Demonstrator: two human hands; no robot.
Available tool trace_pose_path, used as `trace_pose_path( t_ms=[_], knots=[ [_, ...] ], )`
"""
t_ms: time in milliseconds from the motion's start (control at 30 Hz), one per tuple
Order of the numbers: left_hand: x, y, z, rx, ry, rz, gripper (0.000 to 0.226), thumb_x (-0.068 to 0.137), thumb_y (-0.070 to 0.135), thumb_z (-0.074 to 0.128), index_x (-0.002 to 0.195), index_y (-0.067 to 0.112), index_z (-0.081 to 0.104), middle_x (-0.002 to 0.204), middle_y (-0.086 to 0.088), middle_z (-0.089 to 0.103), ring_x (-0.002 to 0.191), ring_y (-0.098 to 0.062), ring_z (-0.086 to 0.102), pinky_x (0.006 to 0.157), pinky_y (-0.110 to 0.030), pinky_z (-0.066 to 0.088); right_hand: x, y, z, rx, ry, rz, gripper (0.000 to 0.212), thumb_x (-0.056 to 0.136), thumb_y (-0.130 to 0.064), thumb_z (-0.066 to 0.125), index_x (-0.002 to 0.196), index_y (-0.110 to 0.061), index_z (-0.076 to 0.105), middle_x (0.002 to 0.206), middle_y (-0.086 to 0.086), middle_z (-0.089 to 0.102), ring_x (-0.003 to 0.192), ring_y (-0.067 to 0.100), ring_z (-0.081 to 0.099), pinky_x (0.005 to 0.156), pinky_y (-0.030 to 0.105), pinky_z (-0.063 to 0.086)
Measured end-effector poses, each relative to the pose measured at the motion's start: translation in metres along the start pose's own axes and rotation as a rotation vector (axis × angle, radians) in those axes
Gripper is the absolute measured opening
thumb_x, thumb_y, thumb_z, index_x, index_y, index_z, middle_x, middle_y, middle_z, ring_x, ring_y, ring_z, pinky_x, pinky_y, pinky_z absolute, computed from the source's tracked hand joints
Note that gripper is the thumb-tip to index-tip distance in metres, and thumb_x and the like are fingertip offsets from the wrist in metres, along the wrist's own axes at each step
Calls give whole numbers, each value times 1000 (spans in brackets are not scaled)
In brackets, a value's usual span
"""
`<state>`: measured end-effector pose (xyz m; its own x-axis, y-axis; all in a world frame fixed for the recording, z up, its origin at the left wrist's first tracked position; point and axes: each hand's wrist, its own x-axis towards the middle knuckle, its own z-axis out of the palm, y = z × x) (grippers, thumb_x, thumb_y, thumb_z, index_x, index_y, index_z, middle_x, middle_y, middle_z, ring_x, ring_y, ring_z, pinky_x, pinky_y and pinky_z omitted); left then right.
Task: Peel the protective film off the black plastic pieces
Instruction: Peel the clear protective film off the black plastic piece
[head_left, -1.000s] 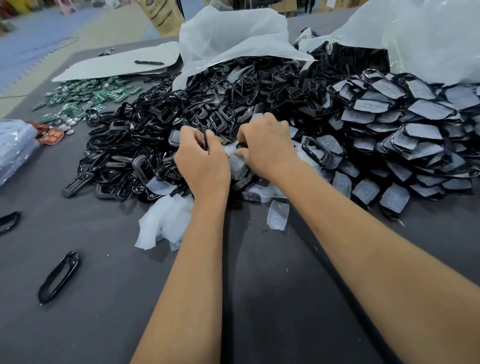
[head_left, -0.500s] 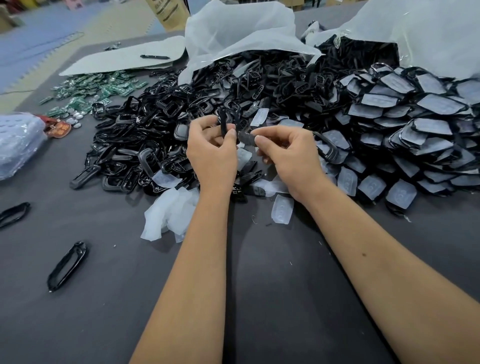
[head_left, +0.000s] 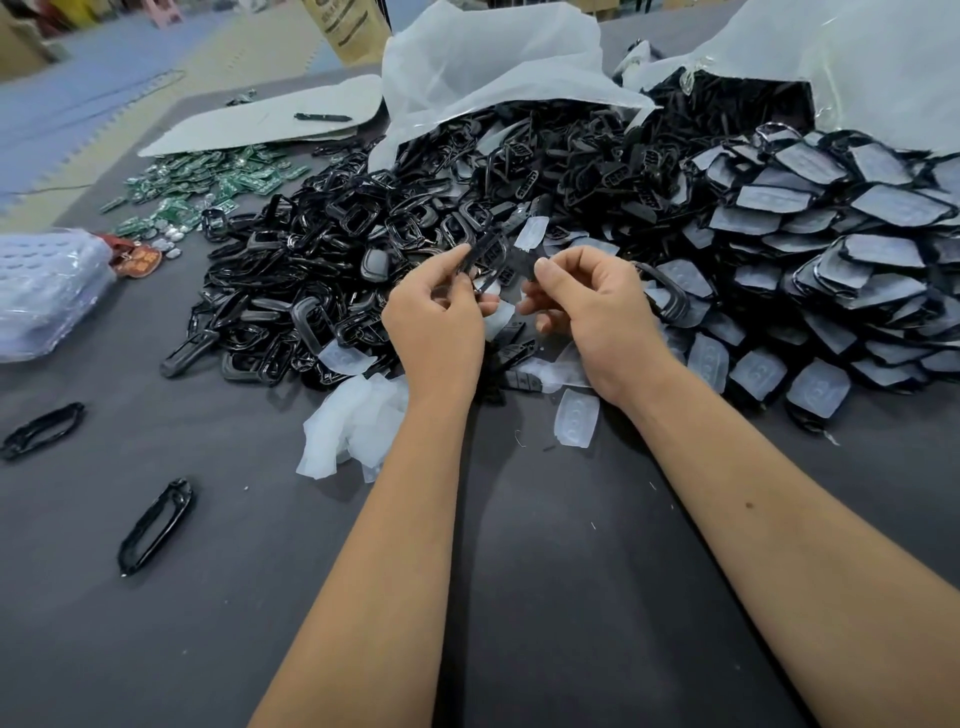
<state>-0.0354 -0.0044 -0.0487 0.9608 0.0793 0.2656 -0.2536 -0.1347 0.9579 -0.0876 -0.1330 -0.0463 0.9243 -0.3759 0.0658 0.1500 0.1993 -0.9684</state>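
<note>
From the head view, a black plastic piece (head_left: 493, 260), a thin glossy frame with open windows, is held up above the dark grey matte table (head_left: 571, 597), between the two hands. Its left end is pinched by the curled thumb and fingers of the left hand (head_left: 439, 322); its right end is pinched by the thumb and forefinger of the right hand (head_left: 587, 306). A translucent, milky strip of protective film (head_left: 532, 233) is seen standing up from the piece just above the right thumb.

Behind the hands a large heap of glossy black frames (head_left: 332, 270) is spread, tangled and shiny. To the right, a stack of flat black pieces faced with pale grey film (head_left: 831, 249) is piled in overlapping layers. Crumpled white peeled film (head_left: 353, 421) lies just beside the left wrist. Two loose oval black rings (head_left: 156, 525) lie well apart on the left of the table. Small green circuit boards (head_left: 208, 176) are scattered farther back, near wrinkled translucent plastic bags (head_left: 493, 62).
</note>
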Motion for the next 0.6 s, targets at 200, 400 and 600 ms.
trace_pose_path(
  t_ms=[200, 400, 600],
  knots=[
    [-5, -3, -3, 17, 26, 16, 21, 92, 1, 63, 98, 19, 73, 84, -2, 72, 58, -11, 74, 61, -23, 55, -5, -1, 3, -24, -75, -81, 18, 100, 7, 53, 87, -7, 51, 101, 25, 74, 82, 30, 78, 55, 23, 53],
    [-4, -5, -2, -41, -8, -31, 22, 91, -1, 62, 97, 16, 74, 80, -4, 72, 63, -16, 76, 66, -31, 62, -5, 2, -2, -174, -35, -158, 20, 86, 12, 72, 81, -4, 61, 102, 14, 75, 83, 12, 72, 76, 26, 58],
    [-3, -5, -2, -35, -18, -34, 25, 91, -2, 64, 92, 20, 75, 81, -8, 73, 61, -17, 75, 62, -25, 58, -4, 7, 1, -265, -16, -244, 16, 81, 6, 83, 92, 2, 72, 94, 15, 78, 88, 22, 77, 84, 31, 61]
  ],
)
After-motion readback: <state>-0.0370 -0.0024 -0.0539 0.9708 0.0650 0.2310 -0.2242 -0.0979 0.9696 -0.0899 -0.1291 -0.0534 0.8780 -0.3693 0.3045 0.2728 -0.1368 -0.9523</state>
